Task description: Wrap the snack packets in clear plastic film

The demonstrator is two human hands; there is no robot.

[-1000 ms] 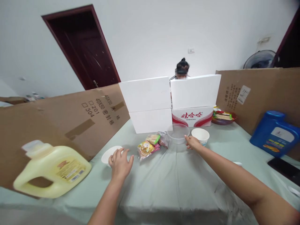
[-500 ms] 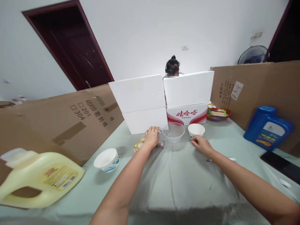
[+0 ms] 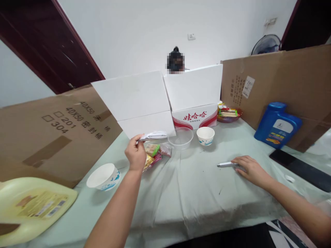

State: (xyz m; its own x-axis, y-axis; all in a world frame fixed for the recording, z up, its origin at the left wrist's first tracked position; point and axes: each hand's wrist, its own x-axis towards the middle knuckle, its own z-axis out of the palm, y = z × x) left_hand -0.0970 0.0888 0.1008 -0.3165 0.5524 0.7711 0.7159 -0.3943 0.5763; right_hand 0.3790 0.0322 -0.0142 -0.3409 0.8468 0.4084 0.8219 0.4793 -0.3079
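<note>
My left hand [image 3: 136, 151] pinches one end of a thin white folded packet [image 3: 154, 135] and holds it level, above the table. Whether it is paper or plastic I cannot tell. Just below lies a small heap of wrapped snacks [image 3: 152, 156], yellow, green and pink. On the right, my right hand [image 3: 252, 168] rests low on the cloth, thumb and fingers about the rear end of a white pen [image 3: 225, 164] that lies flat. A clear plastic bowl [image 3: 181, 141] and a white paper bowl with blue print [image 3: 206, 136] stand between the hands, farther back.
Another paper bowl [image 3: 103, 177] stands at left, near a yellow jug [image 3: 38, 210]. White boards and a white-red box [image 3: 195, 117] form a screen, with a person [image 3: 176, 62] behind. At right are a blue bottle [image 3: 278, 125], a phone [image 3: 300, 168] and a snack basket [image 3: 229, 115].
My left hand has lifted the white packet off the snack heap and moved left. My right hand has left the paper bowl and come down to the pen. The view has shifted.
</note>
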